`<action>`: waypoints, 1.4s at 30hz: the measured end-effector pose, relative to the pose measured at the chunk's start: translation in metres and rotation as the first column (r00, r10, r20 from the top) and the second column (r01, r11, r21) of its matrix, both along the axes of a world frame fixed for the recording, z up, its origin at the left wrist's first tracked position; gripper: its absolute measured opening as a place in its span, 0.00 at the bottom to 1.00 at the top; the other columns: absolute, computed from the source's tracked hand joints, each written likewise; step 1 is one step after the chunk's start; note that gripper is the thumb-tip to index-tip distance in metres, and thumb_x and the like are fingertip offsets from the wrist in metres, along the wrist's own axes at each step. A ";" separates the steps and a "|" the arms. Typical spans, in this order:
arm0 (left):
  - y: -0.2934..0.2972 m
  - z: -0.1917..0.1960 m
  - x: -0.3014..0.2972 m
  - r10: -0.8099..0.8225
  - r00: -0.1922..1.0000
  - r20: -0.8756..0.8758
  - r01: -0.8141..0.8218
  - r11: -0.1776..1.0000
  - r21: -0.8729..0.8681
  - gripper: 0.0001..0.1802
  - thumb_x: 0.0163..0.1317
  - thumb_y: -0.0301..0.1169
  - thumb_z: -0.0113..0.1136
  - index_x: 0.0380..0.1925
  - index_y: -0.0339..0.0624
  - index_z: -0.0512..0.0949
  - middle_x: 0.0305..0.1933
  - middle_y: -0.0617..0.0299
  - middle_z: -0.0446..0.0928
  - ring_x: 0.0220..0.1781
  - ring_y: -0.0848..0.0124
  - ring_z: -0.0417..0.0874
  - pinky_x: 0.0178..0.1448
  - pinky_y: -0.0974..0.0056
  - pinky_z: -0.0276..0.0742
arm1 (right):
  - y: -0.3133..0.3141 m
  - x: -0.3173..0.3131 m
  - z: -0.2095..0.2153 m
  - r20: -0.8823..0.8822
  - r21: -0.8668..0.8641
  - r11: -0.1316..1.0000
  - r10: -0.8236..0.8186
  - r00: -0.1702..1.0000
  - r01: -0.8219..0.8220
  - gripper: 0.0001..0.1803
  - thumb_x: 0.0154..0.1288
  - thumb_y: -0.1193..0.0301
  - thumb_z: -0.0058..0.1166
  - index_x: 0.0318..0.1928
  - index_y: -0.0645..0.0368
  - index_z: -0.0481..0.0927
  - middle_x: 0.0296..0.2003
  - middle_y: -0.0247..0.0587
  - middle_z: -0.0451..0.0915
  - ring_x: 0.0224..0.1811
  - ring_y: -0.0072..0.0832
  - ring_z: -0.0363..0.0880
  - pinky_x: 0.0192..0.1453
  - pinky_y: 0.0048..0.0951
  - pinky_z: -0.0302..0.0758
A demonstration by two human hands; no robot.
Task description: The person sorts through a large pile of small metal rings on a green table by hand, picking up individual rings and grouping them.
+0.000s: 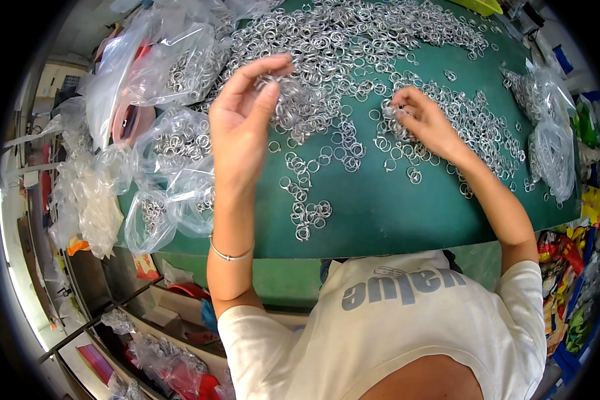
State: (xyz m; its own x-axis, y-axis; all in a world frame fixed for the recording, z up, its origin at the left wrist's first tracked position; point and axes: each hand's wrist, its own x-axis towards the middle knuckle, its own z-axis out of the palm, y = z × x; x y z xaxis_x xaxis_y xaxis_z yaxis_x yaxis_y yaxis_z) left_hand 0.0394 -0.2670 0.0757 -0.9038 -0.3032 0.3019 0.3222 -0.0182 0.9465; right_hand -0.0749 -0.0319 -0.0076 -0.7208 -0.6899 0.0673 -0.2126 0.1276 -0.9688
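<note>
Metal rings (327, 40) cover green table (393, 207); left hand (243, 120) pinches ring cluster (273, 83), right hand (423, 120) pinches rings (fingertips closed).

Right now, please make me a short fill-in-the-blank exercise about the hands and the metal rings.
1. The small silver metal rings lie on a ____ table top.
2. The left hand holds rings, raised ____ the table.
3. Clear ____ bags of rings lie beside the left hand.
4. The right hand picks at the rings.

Missing words: green; above; plastic
</note>
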 end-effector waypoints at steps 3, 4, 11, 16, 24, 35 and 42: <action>0.002 0.000 -0.007 0.065 0.998 0.005 -0.064 0.993 -0.095 0.12 0.57 0.16 0.49 0.42 0.30 0.74 0.48 0.56 0.74 0.52 0.70 0.73 0.58 0.68 0.66 | 0.006 -0.014 0.025 0.626 -0.102 0.991 -0.006 0.779 0.089 0.07 0.66 0.74 0.43 0.43 0.61 0.72 0.35 0.32 0.75 0.35 0.17 0.74 0.40 0.20 0.73; -0.001 -0.004 -0.013 0.141 0.990 0.012 -0.138 0.977 -0.164 0.11 0.56 0.16 0.50 0.39 0.31 0.76 0.47 0.55 0.75 0.49 0.70 0.74 0.56 0.68 0.67 | 0.007 -0.014 0.022 0.588 -0.028 0.998 -0.028 0.808 0.056 0.08 0.66 0.72 0.43 0.43 0.60 0.72 0.34 0.32 0.75 0.34 0.16 0.74 0.38 0.19 0.73; 0.008 -0.018 -0.009 0.148 0.971 0.189 -0.039 0.873 -0.486 0.13 0.51 0.15 0.53 0.38 0.39 0.78 0.40 0.60 0.74 0.40 0.72 0.75 0.46 0.71 0.70 | 0.007 -0.021 0.027 0.713 -0.103 0.994 0.043 0.700 0.044 0.14 0.68 0.63 0.43 0.42 0.62 0.74 0.29 0.32 0.77 0.22 0.13 0.71 0.18 0.16 0.66; 0.005 -0.001 -0.008 0.211 0.967 0.142 -0.161 0.940 -0.302 0.11 0.58 0.21 0.53 0.41 0.35 0.77 0.39 0.63 0.76 0.37 0.80 0.73 0.40 0.75 0.70 | 0.006 -0.012 0.041 0.595 -0.116 0.991 0.124 0.794 -0.067 0.11 0.63 0.68 0.51 0.41 0.62 0.75 0.27 0.31 0.76 0.21 0.13 0.70 0.19 0.14 0.64; -0.001 -0.050 0.020 -0.181 0.913 0.365 0.215 0.975 -0.054 0.18 0.57 0.17 0.49 0.49 0.37 0.71 0.50 0.60 0.73 0.52 0.73 0.74 0.52 0.71 0.70 | -0.002 -0.007 0.040 0.450 0.069 0.956 0.224 0.864 -0.284 0.10 0.61 0.74 0.51 0.42 0.64 0.75 0.24 0.29 0.75 0.20 0.12 0.69 0.20 0.14 0.63; 0.019 -0.086 0.023 0.147 0.959 0.241 0.157 0.434 -0.887 0.38 0.37 0.27 0.70 0.53 0.40 0.67 0.55 0.52 0.64 0.60 0.52 0.62 0.61 0.57 0.62 | -0.052 0.038 -0.016 -0.606 0.431 0.900 0.345 0.717 -0.069 0.38 0.41 0.65 0.67 0.56 0.55 0.66 0.56 0.42 0.62 0.57 0.42 0.61 0.58 0.43 0.61; 0.023 -0.103 0.034 0.127 0.979 0.158 0.000 0.780 -0.625 0.14 0.45 0.14 0.57 0.35 0.35 0.75 0.40 0.57 0.71 0.43 0.65 0.73 0.45 0.64 0.72 | -0.046 0.043 -0.017 -0.654 0.164 0.983 0.170 0.737 -0.082 0.15 0.50 0.76 0.58 0.40 0.60 0.73 0.39 0.41 0.73 0.41 0.40 0.72 0.44 0.35 0.72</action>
State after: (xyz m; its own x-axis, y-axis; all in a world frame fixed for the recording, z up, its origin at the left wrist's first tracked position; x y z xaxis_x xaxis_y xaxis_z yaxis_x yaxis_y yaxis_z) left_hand 0.0733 -0.2444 -0.0274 -0.9462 -0.1667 0.2773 0.1234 0.6063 0.7856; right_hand -0.0316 -0.0775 -0.0244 -0.4299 -0.8055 0.4079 -0.8167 0.1544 -0.5560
